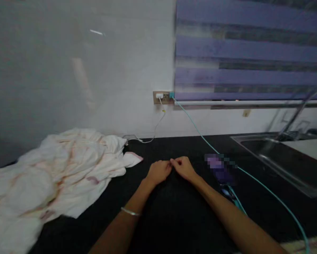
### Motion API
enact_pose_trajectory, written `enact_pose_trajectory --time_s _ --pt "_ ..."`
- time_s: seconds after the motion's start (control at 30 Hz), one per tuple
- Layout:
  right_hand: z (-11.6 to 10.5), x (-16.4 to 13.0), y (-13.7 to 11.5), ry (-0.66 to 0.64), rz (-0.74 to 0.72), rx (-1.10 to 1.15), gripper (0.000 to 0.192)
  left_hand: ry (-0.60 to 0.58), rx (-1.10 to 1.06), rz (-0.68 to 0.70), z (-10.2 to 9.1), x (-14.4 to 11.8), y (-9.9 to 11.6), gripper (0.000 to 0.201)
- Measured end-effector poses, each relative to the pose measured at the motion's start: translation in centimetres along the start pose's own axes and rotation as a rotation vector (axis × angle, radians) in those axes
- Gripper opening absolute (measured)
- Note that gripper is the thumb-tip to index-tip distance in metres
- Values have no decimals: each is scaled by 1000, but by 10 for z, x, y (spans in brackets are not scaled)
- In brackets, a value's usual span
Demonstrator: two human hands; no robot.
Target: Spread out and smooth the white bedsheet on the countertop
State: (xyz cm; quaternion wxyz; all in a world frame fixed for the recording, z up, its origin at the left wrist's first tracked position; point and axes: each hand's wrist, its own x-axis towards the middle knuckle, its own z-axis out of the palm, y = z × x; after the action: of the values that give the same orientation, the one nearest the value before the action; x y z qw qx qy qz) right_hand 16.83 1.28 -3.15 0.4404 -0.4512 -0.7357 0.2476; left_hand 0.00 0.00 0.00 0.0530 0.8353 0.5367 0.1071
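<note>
Forearms (117, 231), left hand (159, 171), right hand (184, 167) (curled, grip unclear) between cloth (81, 176) and purple object (222, 172), cable (254, 179).

Curled fingers (163, 165) near white cloth (85, 173)

Rear: glossy pale grey wall (126, 63), darker toward the left, with a thin bright light streak (96, 32) high up and a fainter, broader one below. Right of centre: blind (195, 46) in purple and greyish bands, lowered to a white bottom rail (243, 103). Beside the blind's lower left corner: brownish socket plate (155, 100). Farther right, below the rail: small yellowish wall plate (246, 113). Foreground: black worktop (179, 225), extending to the wall. Right end: recessed metal sink (267, 165) with curved faucet (293, 117). Lighting: dim.
</note>
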Motion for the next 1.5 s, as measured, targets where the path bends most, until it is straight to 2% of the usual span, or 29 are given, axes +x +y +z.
enact_pose_trajectory --time_s 0.27,0.47,0.6,0.7,0.73,0.8,0.9,1.0,1.13,1.3,1.5 --pt "-1 -1 -4 -34 39 -6 54 22 -17 -28 5 0 -1 40" --pt "0 -4 -3 -63 30 -2 53 106 -25 -141 5 4 -5 37" --pt "-3 -6 -8 15 30 -242 43 235 29 -275 -4 3 -18 27" --pt "-4 -11 -12 36 19 -492 24 389 84 -438 -10 -1 -34 37" --pt "-4 -14 -13 15 32 -563 29 424 93 -493 -11 -2 -41 42" --pt "-3 -18 -14 -43 111 -671 56 436 82 -599 -12 -4 -54 52" --pt "-1 -21 -16 -159 240 -715 82 347 21 -708 -9 -5 -70 61" --pt "-4 -19 -19 -271 279 -689 91 300 13 -689 -4 -3 -78 69" --pt "-11 -16 -22 -336 300 -673 95 308 14 -595 -3 0 -74 72" --pt "-13 -17 -24 -346 297 -679 94 255 29 -539 -11 -2 -72 59" --pt "-12 -17 -23 -318 291 -680 90 275 -238 -448 -14 0 -79 55"
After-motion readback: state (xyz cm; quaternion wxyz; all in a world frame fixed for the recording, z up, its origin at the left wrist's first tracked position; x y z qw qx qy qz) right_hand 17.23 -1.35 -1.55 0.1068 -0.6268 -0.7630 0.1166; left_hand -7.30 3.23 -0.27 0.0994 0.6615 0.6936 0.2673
